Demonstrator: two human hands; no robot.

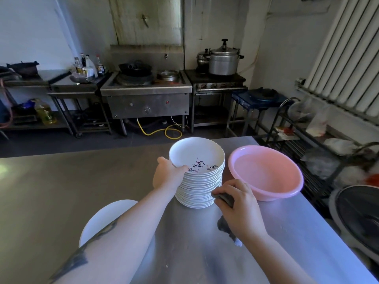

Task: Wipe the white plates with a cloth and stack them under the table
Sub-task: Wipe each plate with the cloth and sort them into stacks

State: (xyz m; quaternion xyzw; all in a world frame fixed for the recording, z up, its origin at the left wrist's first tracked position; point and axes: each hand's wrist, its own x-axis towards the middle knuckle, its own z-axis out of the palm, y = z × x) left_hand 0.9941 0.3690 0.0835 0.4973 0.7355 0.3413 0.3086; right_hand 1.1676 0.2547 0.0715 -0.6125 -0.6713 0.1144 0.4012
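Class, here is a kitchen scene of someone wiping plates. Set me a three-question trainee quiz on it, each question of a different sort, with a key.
1. True or false: the left hand grips the rim of the top plate on the stack of white plates.
2. Multiple choice: the right hand holds what? A) a spoon B) a dark cloth C) a lid
3. Fill in: the pink basin sits on the steel table to the ____ of the stack.

Key: 1 true; 2 B; 3 right.
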